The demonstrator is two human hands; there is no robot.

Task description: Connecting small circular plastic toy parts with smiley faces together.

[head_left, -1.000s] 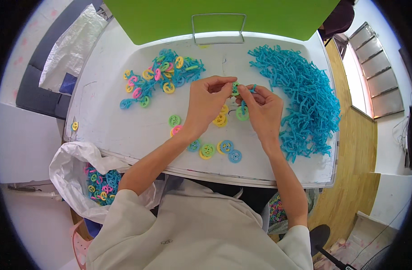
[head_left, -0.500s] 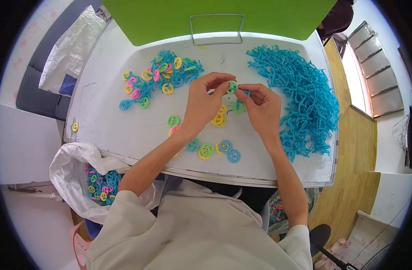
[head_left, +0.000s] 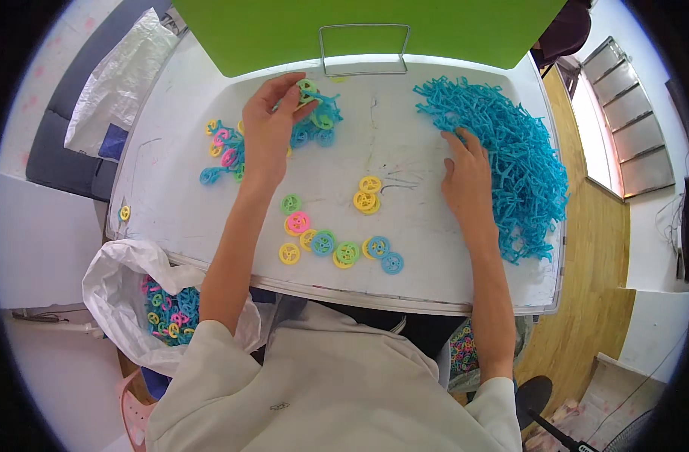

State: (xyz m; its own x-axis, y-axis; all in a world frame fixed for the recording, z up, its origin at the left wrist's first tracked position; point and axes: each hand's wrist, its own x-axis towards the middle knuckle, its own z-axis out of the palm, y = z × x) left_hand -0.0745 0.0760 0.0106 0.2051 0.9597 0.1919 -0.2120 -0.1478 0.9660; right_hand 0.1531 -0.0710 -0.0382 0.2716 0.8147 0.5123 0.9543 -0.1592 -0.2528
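My left hand (head_left: 273,109) is over the pile of joined pieces at the far left, its fingers closed on a light green plastic wheel (head_left: 307,89) with a blue stick piece attached. Beneath it lie blue pieces fitted with yellow, pink, green and blue wheels (head_left: 228,157), partly hidden by the hand. My right hand (head_left: 467,166) reaches to the left edge of a large heap of blue plastic stick pieces (head_left: 521,166). Its fingers are apart, and nothing shows in them. Between my arms lie loose wheels: yellow ones (head_left: 365,201), a pink one (head_left: 298,221), green and blue ones (head_left: 392,263).
An upright green panel (head_left: 435,34) with a metal wire frame (head_left: 363,26) closes the table's far side. A white sack (head_left: 107,282) of joined pieces stands at the near left. Another bag (head_left: 465,350) of small colourful parts sits below the near right edge. One yellow wheel (head_left: 124,213) lies at the table's left edge.
My hands have parted from the middle. The left has carried the green wheel with its blue piece to the far-left pile; the right has moved right to the blue heap.
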